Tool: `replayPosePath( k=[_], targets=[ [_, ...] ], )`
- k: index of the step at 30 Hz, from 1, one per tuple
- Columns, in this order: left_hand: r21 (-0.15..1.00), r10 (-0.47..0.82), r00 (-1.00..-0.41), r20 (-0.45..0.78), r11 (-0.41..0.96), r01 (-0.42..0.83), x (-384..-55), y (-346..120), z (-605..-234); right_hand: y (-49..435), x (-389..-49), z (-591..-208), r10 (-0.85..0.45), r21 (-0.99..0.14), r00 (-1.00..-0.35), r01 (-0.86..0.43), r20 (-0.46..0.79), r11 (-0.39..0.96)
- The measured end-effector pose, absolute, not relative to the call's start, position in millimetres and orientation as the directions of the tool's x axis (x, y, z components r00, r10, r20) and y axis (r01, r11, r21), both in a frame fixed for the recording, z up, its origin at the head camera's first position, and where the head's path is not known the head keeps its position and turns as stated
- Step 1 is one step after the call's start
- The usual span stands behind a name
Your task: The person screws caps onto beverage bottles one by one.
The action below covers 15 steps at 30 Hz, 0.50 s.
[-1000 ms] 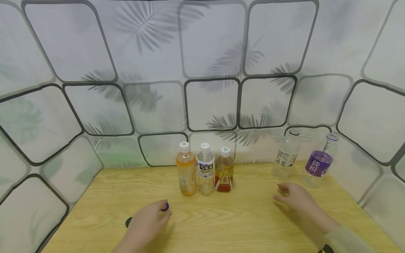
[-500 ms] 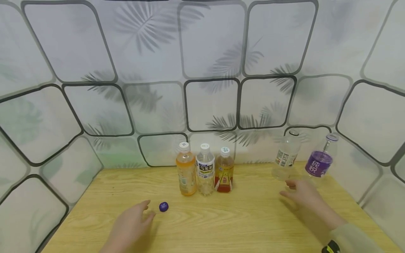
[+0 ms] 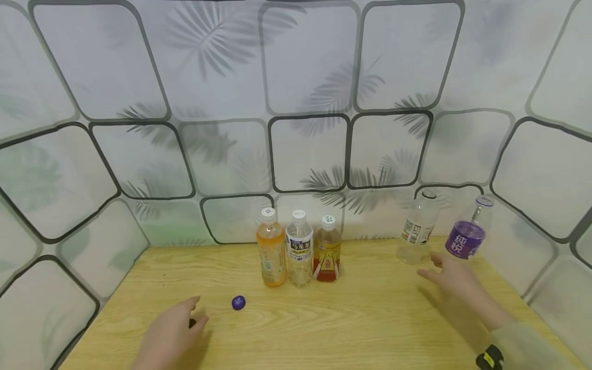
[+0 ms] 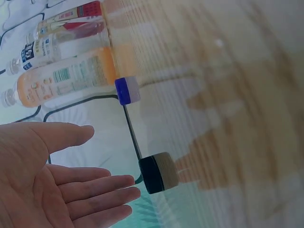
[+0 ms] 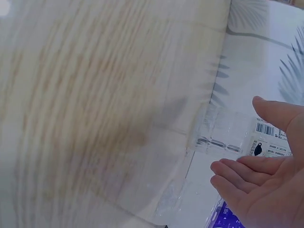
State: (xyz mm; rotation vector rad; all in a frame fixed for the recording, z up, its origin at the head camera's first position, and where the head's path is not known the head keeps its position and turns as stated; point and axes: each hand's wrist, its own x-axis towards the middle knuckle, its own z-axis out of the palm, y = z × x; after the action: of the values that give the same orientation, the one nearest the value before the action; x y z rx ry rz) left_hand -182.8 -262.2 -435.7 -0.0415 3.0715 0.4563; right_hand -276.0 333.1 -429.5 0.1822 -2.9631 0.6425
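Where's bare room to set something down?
Bare yellow wooden tabletop lies between the amber plastic bottle and the white-labelled clear bottle on the right; more lies left of the orange plastic bottle, behind the round purple cap. Crowded: the white-capped clear bottle stands close between amber and orange.

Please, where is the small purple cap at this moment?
In the head view, the purple cap lies on the table, left of centre, between the left hand and the bottle of orange drink.
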Motion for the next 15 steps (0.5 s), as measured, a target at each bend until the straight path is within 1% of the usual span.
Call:
replayPosePath(
  k=[5,8,12,15],
  targets=[
    [0.255,-0.019,-0.998,-0.063,0.966,-0.035,-181.9,-269.9,-436.1,331.0,-277.0,-421.1,-0.06,-0.425,-0.987,-0.118,0.149,0.897],
    [0.248,-0.031,-0.994,-0.1,0.967,-0.055,-182.1,-272.0,-435.0,329.2,-278.0,-416.7,-0.036,-0.438,-0.989,-0.097,0.146,0.894],
    [0.234,-0.041,-0.989,-0.145,0.969,-0.074,-183.2,-273.6,-433.4,328.0,-280.1,-413.0,-0.015,-0.442,-0.985,-0.091,0.173,0.893],
    [0.223,-0.03,-0.986,-0.165,0.973,-0.067,-183.5,-275.8,-433.4,327.8,-282.6,-411.1,0.001,-0.446,-0.985,-0.078,0.175,0.892]
  ],
)
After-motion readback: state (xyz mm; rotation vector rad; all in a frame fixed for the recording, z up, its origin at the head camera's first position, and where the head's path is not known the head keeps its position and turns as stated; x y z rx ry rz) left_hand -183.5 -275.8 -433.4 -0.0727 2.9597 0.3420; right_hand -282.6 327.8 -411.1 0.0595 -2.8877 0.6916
